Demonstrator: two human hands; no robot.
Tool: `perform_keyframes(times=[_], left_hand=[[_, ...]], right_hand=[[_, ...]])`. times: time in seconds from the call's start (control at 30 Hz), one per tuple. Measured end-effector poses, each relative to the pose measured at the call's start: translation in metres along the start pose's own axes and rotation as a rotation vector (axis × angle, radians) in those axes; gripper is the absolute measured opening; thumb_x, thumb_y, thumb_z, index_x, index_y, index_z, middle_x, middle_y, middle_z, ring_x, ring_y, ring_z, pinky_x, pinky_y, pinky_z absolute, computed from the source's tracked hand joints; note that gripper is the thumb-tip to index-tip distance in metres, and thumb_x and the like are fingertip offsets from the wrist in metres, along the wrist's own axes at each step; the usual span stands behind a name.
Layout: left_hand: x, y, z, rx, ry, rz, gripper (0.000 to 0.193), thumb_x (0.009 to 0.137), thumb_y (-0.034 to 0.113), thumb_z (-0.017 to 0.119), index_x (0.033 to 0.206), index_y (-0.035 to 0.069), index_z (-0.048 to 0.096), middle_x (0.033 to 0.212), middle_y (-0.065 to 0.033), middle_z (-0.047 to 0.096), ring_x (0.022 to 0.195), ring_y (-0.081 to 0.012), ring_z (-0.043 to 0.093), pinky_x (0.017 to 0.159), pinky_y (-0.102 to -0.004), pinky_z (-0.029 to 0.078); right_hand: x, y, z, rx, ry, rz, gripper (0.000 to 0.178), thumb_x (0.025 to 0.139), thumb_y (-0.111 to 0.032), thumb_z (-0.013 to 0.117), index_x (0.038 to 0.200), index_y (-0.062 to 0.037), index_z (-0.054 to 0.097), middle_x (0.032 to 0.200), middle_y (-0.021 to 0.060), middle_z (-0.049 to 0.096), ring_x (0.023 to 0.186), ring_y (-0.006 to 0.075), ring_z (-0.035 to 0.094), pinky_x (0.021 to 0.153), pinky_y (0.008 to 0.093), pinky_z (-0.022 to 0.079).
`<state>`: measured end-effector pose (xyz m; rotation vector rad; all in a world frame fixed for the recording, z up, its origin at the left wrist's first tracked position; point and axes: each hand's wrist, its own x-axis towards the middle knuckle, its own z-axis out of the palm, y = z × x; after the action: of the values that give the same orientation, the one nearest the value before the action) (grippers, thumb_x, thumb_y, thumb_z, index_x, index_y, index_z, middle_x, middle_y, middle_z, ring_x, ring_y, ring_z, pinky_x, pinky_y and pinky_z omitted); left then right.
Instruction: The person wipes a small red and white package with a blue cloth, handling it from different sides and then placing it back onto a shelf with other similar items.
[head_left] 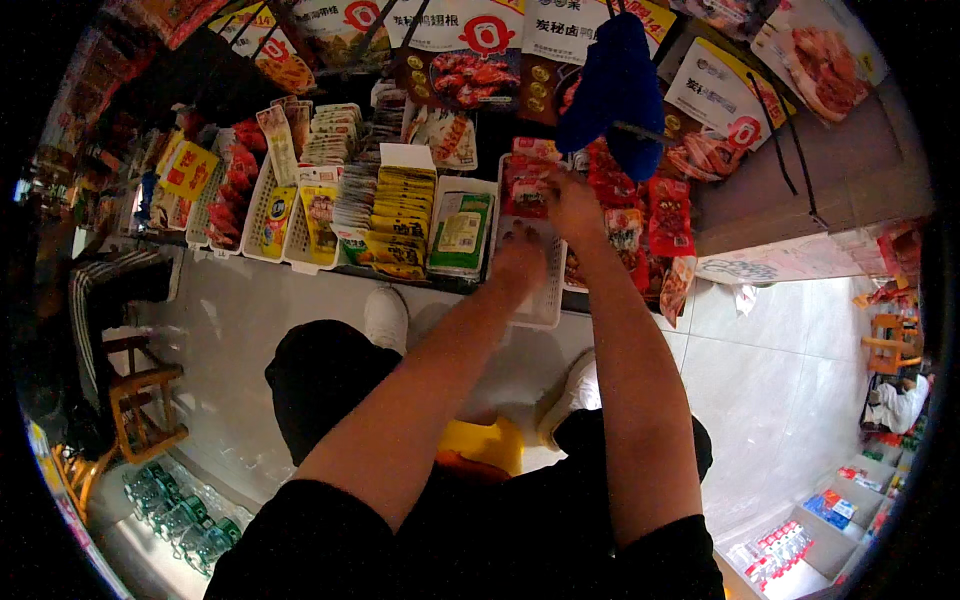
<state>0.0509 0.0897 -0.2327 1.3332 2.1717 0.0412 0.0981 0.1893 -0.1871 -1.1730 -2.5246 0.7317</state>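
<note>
White plastic, one basket [541,318]: long, open-topped, set in front of the person, its near rim reaching closer than that of the neighbouring basket. Contents: red packets [526,190], grouped at the far end; bare bottom showing toward the near end.

Left hand [522,262]: over the basket's near half, fingers bent downward. Grip: partly hidden; cannot tell whether it pinches anything.

Right hand [575,205]: at the basket's far right side, fingers over the red packets. Grip: fingertips too dim to read; cannot tell whether spread or closed on a packet.

Handling, as judged: packets light, soft and pliable, with slick film that may slide against its neighbours; best taken by a sealed edge, or several together across their flat faces, without squeezing the filling. Basket likely stiff but thin-walled and light; best held by the rim at both long sides.

Adjoining, left: green-and-white packets [460,232] in a basket of their own; beyond them, yellow packets [404,205] in a close upright row.

Adjoining, right: more red bags [670,218], loosely heaped.

Above: one blue item [612,95], kind unclear, hanging just beyond the right hand
</note>
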Motion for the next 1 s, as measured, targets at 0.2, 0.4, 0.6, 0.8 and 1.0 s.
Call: perform_keyframes(times=[0.2, 0.4, 0.6, 0.8, 1.0], left_hand=[[0.043, -0.033, 0.044, 0.248, 0.154, 0.202, 0.058, 0.076, 0.019, 0.054, 0.126, -0.007, 0.037, 0.128, -0.0272, 0.036, 0.109, -0.0369, 0.049, 0.085, -0.0404, 0.047], [0.043, -0.026, 0.032, 0.226, 0.137, 0.218, 0.059, 0.075, 0.018, 0.055, 0.124, -0.009, 0.038, 0.128, -0.0272, 0.036, 0.111, -0.0354, 0.048, 0.087, -0.0398, 0.046], [0.032, -0.002, 0.010, -0.062, -0.046, 0.053, 0.057, 0.076, 0.017, 0.054, 0.123, -0.008, 0.037, 0.125, -0.0258, 0.040, 0.111, -0.0340, 0.049, 0.088, -0.0400, 0.046], [0.084, -0.052, 0.071, -0.036, 0.244, 0.076, 0.040, 0.082, 0.023, 0.049, 0.115, 0.002, 0.051, 0.110, -0.0213, 0.056, 0.098, -0.0342, 0.057, 0.089, -0.0451, 0.043], [0.061, 0.002, 0.051, -0.109, 0.040, 0.043, 0.063, 0.079, 0.017, 0.051, 0.130, -0.008, 0.024, 0.123, -0.0275, 0.042, 0.103, -0.0367, 0.054, 0.086, -0.0423, 0.047]], right_hand=[[0.004, 0.004, 0.015, 0.017, 0.123, -0.109, 0.022, 0.080, -0.018, 0.060, 0.095, -0.0021, 0.061, 0.097, 0.0186, 0.056, 0.089, 0.0358, 0.057, 0.076, 0.0443, 0.047], [0.001, 0.003, 0.014, -0.002, 0.105, -0.008, 0.024, 0.082, -0.024, 0.059, 0.098, -0.0057, 0.062, 0.104, 0.0169, 0.056, 0.092, 0.0362, 0.057, 0.078, 0.0444, 0.047], [-0.006, 0.016, 0.004, -0.070, 0.018, 0.090, 0.025, 0.084, -0.024, 0.056, 0.100, -0.0066, 0.061, 0.101, 0.0173, 0.059, 0.091, 0.0358, 0.058, 0.077, 0.0441, 0.048], [0.003, -0.010, 0.020, 0.024, 0.035, 0.043, 0.019, 0.083, -0.019, 0.055, 0.095, -0.0055, 0.061, 0.097, 0.0173, 0.061, 0.087, 0.0359, 0.059, 0.074, 0.0436, 0.047], [-0.009, 0.036, 0.017, 0.014, 0.048, 0.112, 0.019, 0.083, -0.018, 0.056, 0.099, -0.0068, 0.058, 0.097, 0.0170, 0.060, 0.089, 0.0365, 0.058, 0.074, 0.0442, 0.046]])
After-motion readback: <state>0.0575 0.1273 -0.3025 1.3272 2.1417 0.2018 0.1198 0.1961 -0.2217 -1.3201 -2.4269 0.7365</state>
